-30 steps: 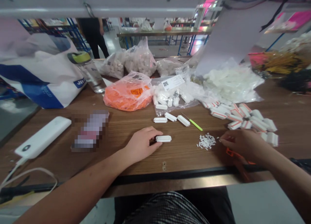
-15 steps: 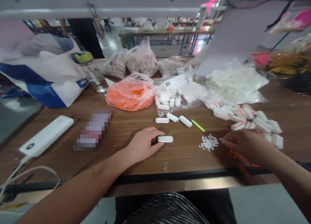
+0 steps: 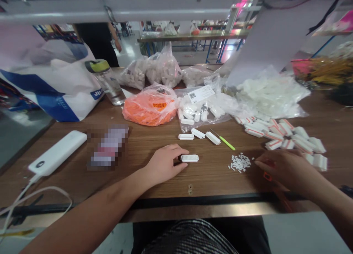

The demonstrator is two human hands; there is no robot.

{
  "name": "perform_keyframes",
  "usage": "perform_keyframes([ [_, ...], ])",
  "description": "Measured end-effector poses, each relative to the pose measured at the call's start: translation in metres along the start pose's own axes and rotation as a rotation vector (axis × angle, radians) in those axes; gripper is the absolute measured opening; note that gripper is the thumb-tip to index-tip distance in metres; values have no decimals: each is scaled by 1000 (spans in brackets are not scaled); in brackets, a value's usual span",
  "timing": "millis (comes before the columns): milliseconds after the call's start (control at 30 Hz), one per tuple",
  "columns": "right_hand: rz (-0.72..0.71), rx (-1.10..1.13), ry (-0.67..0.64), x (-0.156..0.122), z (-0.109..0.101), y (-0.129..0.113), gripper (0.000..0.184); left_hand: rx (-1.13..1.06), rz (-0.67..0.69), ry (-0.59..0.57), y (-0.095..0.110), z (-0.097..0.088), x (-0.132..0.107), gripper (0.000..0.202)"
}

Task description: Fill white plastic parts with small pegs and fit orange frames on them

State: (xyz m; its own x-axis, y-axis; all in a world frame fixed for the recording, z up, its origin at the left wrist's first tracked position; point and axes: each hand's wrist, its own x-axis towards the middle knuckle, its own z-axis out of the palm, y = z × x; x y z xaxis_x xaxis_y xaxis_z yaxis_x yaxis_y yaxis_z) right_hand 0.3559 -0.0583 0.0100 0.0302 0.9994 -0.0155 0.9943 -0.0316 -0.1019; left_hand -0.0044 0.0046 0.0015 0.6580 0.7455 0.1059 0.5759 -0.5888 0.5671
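My left hand [image 3: 163, 165] rests on the wooden table, its fingers shut around the end of a white multi-hole plastic connector block [image 3: 189, 158]. A dark part shows at the block's end, under my fingertips. My right hand [image 3: 288, 169] lies curled at the right, its fingertips close to a small heap of white pins [image 3: 239, 163]. Whether those fingertips pinch a pin is too small to tell. An orange plastic tool [image 3: 267, 176] is partly hidden under that hand.
Several white connector blocks [image 3: 198, 133] and a green-handled pick [image 3: 227, 143] lie ahead. Red-striped white parts [image 3: 286, 136] are heaped at right, behind bags of white parts and orange parts [image 3: 149, 108]. A white power bank [image 3: 57, 153] with cable, a blurred package [image 3: 108, 147], a water bottle [image 3: 106, 81] and a large bag [image 3: 49, 85] stand left.
My hands and the block in my left hand hold nearly the same place on the table. The whole scene shifts slightly in view, and the person in the background moves a little.
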Motion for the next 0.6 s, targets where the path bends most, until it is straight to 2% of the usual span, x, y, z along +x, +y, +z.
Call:
perform_keyframes([
  [100,49,20,-112,0,-1,-2,27,-13,-22,-6,0,0,0,29],
  [333,141,106,-115,0,0,-4,20,-85,-23,33,1,2,0,25],
  [467,151,252,15,-2,-11,-11,18,-142,-15,66,0,6,2,25],
  [533,103,360,104,-2,-19,-26,22,-165,-14,73,0,8,2,25],
  [600,-11,473,135,-1,-24,-50,26,-172,-19,68,0,10,1,26],
])
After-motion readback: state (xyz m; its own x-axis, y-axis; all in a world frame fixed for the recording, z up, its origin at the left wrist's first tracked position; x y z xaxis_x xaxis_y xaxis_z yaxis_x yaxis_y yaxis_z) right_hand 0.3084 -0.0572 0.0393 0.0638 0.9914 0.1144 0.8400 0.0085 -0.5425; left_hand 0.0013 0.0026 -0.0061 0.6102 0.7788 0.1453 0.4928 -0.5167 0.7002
